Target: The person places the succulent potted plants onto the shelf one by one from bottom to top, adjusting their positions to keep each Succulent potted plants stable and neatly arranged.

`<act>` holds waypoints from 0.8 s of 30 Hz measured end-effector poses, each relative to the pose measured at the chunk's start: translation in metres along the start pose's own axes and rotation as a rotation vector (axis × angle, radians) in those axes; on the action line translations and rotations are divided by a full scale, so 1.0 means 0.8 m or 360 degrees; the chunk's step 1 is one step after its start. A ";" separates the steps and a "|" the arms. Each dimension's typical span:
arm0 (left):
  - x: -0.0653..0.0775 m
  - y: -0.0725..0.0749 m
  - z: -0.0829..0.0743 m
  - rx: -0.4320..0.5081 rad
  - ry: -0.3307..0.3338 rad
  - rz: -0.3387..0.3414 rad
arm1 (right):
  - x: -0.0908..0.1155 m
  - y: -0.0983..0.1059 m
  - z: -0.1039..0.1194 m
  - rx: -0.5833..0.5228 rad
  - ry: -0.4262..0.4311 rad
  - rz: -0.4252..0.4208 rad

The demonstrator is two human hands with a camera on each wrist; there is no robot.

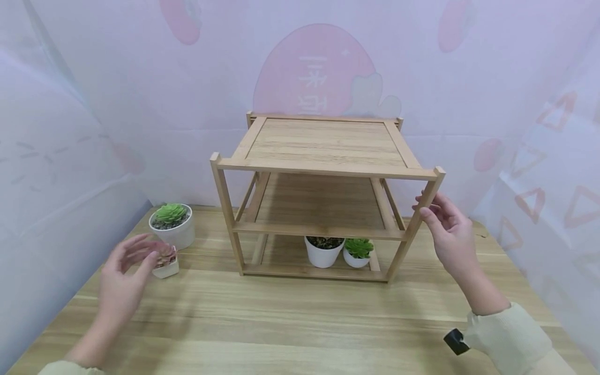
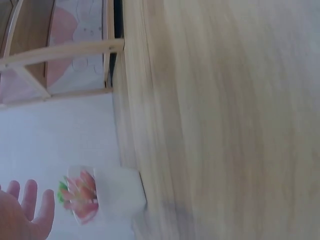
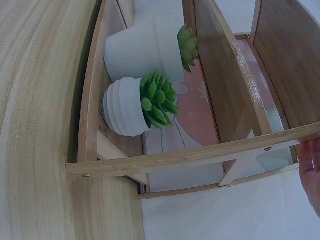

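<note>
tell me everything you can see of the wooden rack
The three-tier wooden rack looks like pale bamboo, with square posts, crossrails and flat shelves. It stands upright on the wood-grain table. A larger potted succulent and a smaller one in a ribbed white pot stand on its bottom shelf. The person's right grip pinches its front right post.

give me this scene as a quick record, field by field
Shelf: wooden, three tiers
Bottom tier: big pot and small pot, both white, with green plants
Table, left side: pink plant in white pot; potted green plant farther back
Left grip: beside pink plant, apart from it
Right grip: holds right front post
</note>
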State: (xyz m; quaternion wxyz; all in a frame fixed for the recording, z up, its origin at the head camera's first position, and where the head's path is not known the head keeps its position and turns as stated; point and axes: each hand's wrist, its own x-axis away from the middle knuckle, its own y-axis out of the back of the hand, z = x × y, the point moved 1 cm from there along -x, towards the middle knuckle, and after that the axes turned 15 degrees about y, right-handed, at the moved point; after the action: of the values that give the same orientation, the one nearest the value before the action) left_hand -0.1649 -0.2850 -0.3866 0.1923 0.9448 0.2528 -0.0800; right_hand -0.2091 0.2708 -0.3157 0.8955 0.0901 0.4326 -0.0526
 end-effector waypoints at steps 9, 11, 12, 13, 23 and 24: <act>-0.018 0.023 0.021 -0.0024 0.0218 -0.0018 | 0.000 0.001 0.000 0.0001 -0.0008 0.0012; -0.021 0.028 0.026 -0.0093 0.0280 0.0023 | 0.000 0.001 0.000 -0.0001 -0.0010 0.0010; -0.022 0.031 0.028 -0.0132 0.0313 0.0050 | 0.000 0.001 0.000 -0.0007 -0.0011 0.0007; -0.024 0.033 0.030 -0.0170 0.0344 0.0081 | -0.001 0.001 0.000 -0.0013 -0.0013 0.0004; -0.039 0.039 0.057 -0.0406 0.0543 0.0421 | 0.000 0.001 0.000 0.0000 -0.0014 0.0012; -0.040 0.037 0.059 -0.0423 0.0545 0.0427 | 0.000 0.001 0.000 -0.0003 -0.0014 0.0011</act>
State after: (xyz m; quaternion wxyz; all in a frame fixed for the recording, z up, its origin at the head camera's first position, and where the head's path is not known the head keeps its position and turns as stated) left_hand -0.1797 -0.3421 -0.4118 0.2781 0.9361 0.1625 0.1414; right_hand -0.2087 0.2715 -0.3158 0.8977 0.0904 0.4284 -0.0494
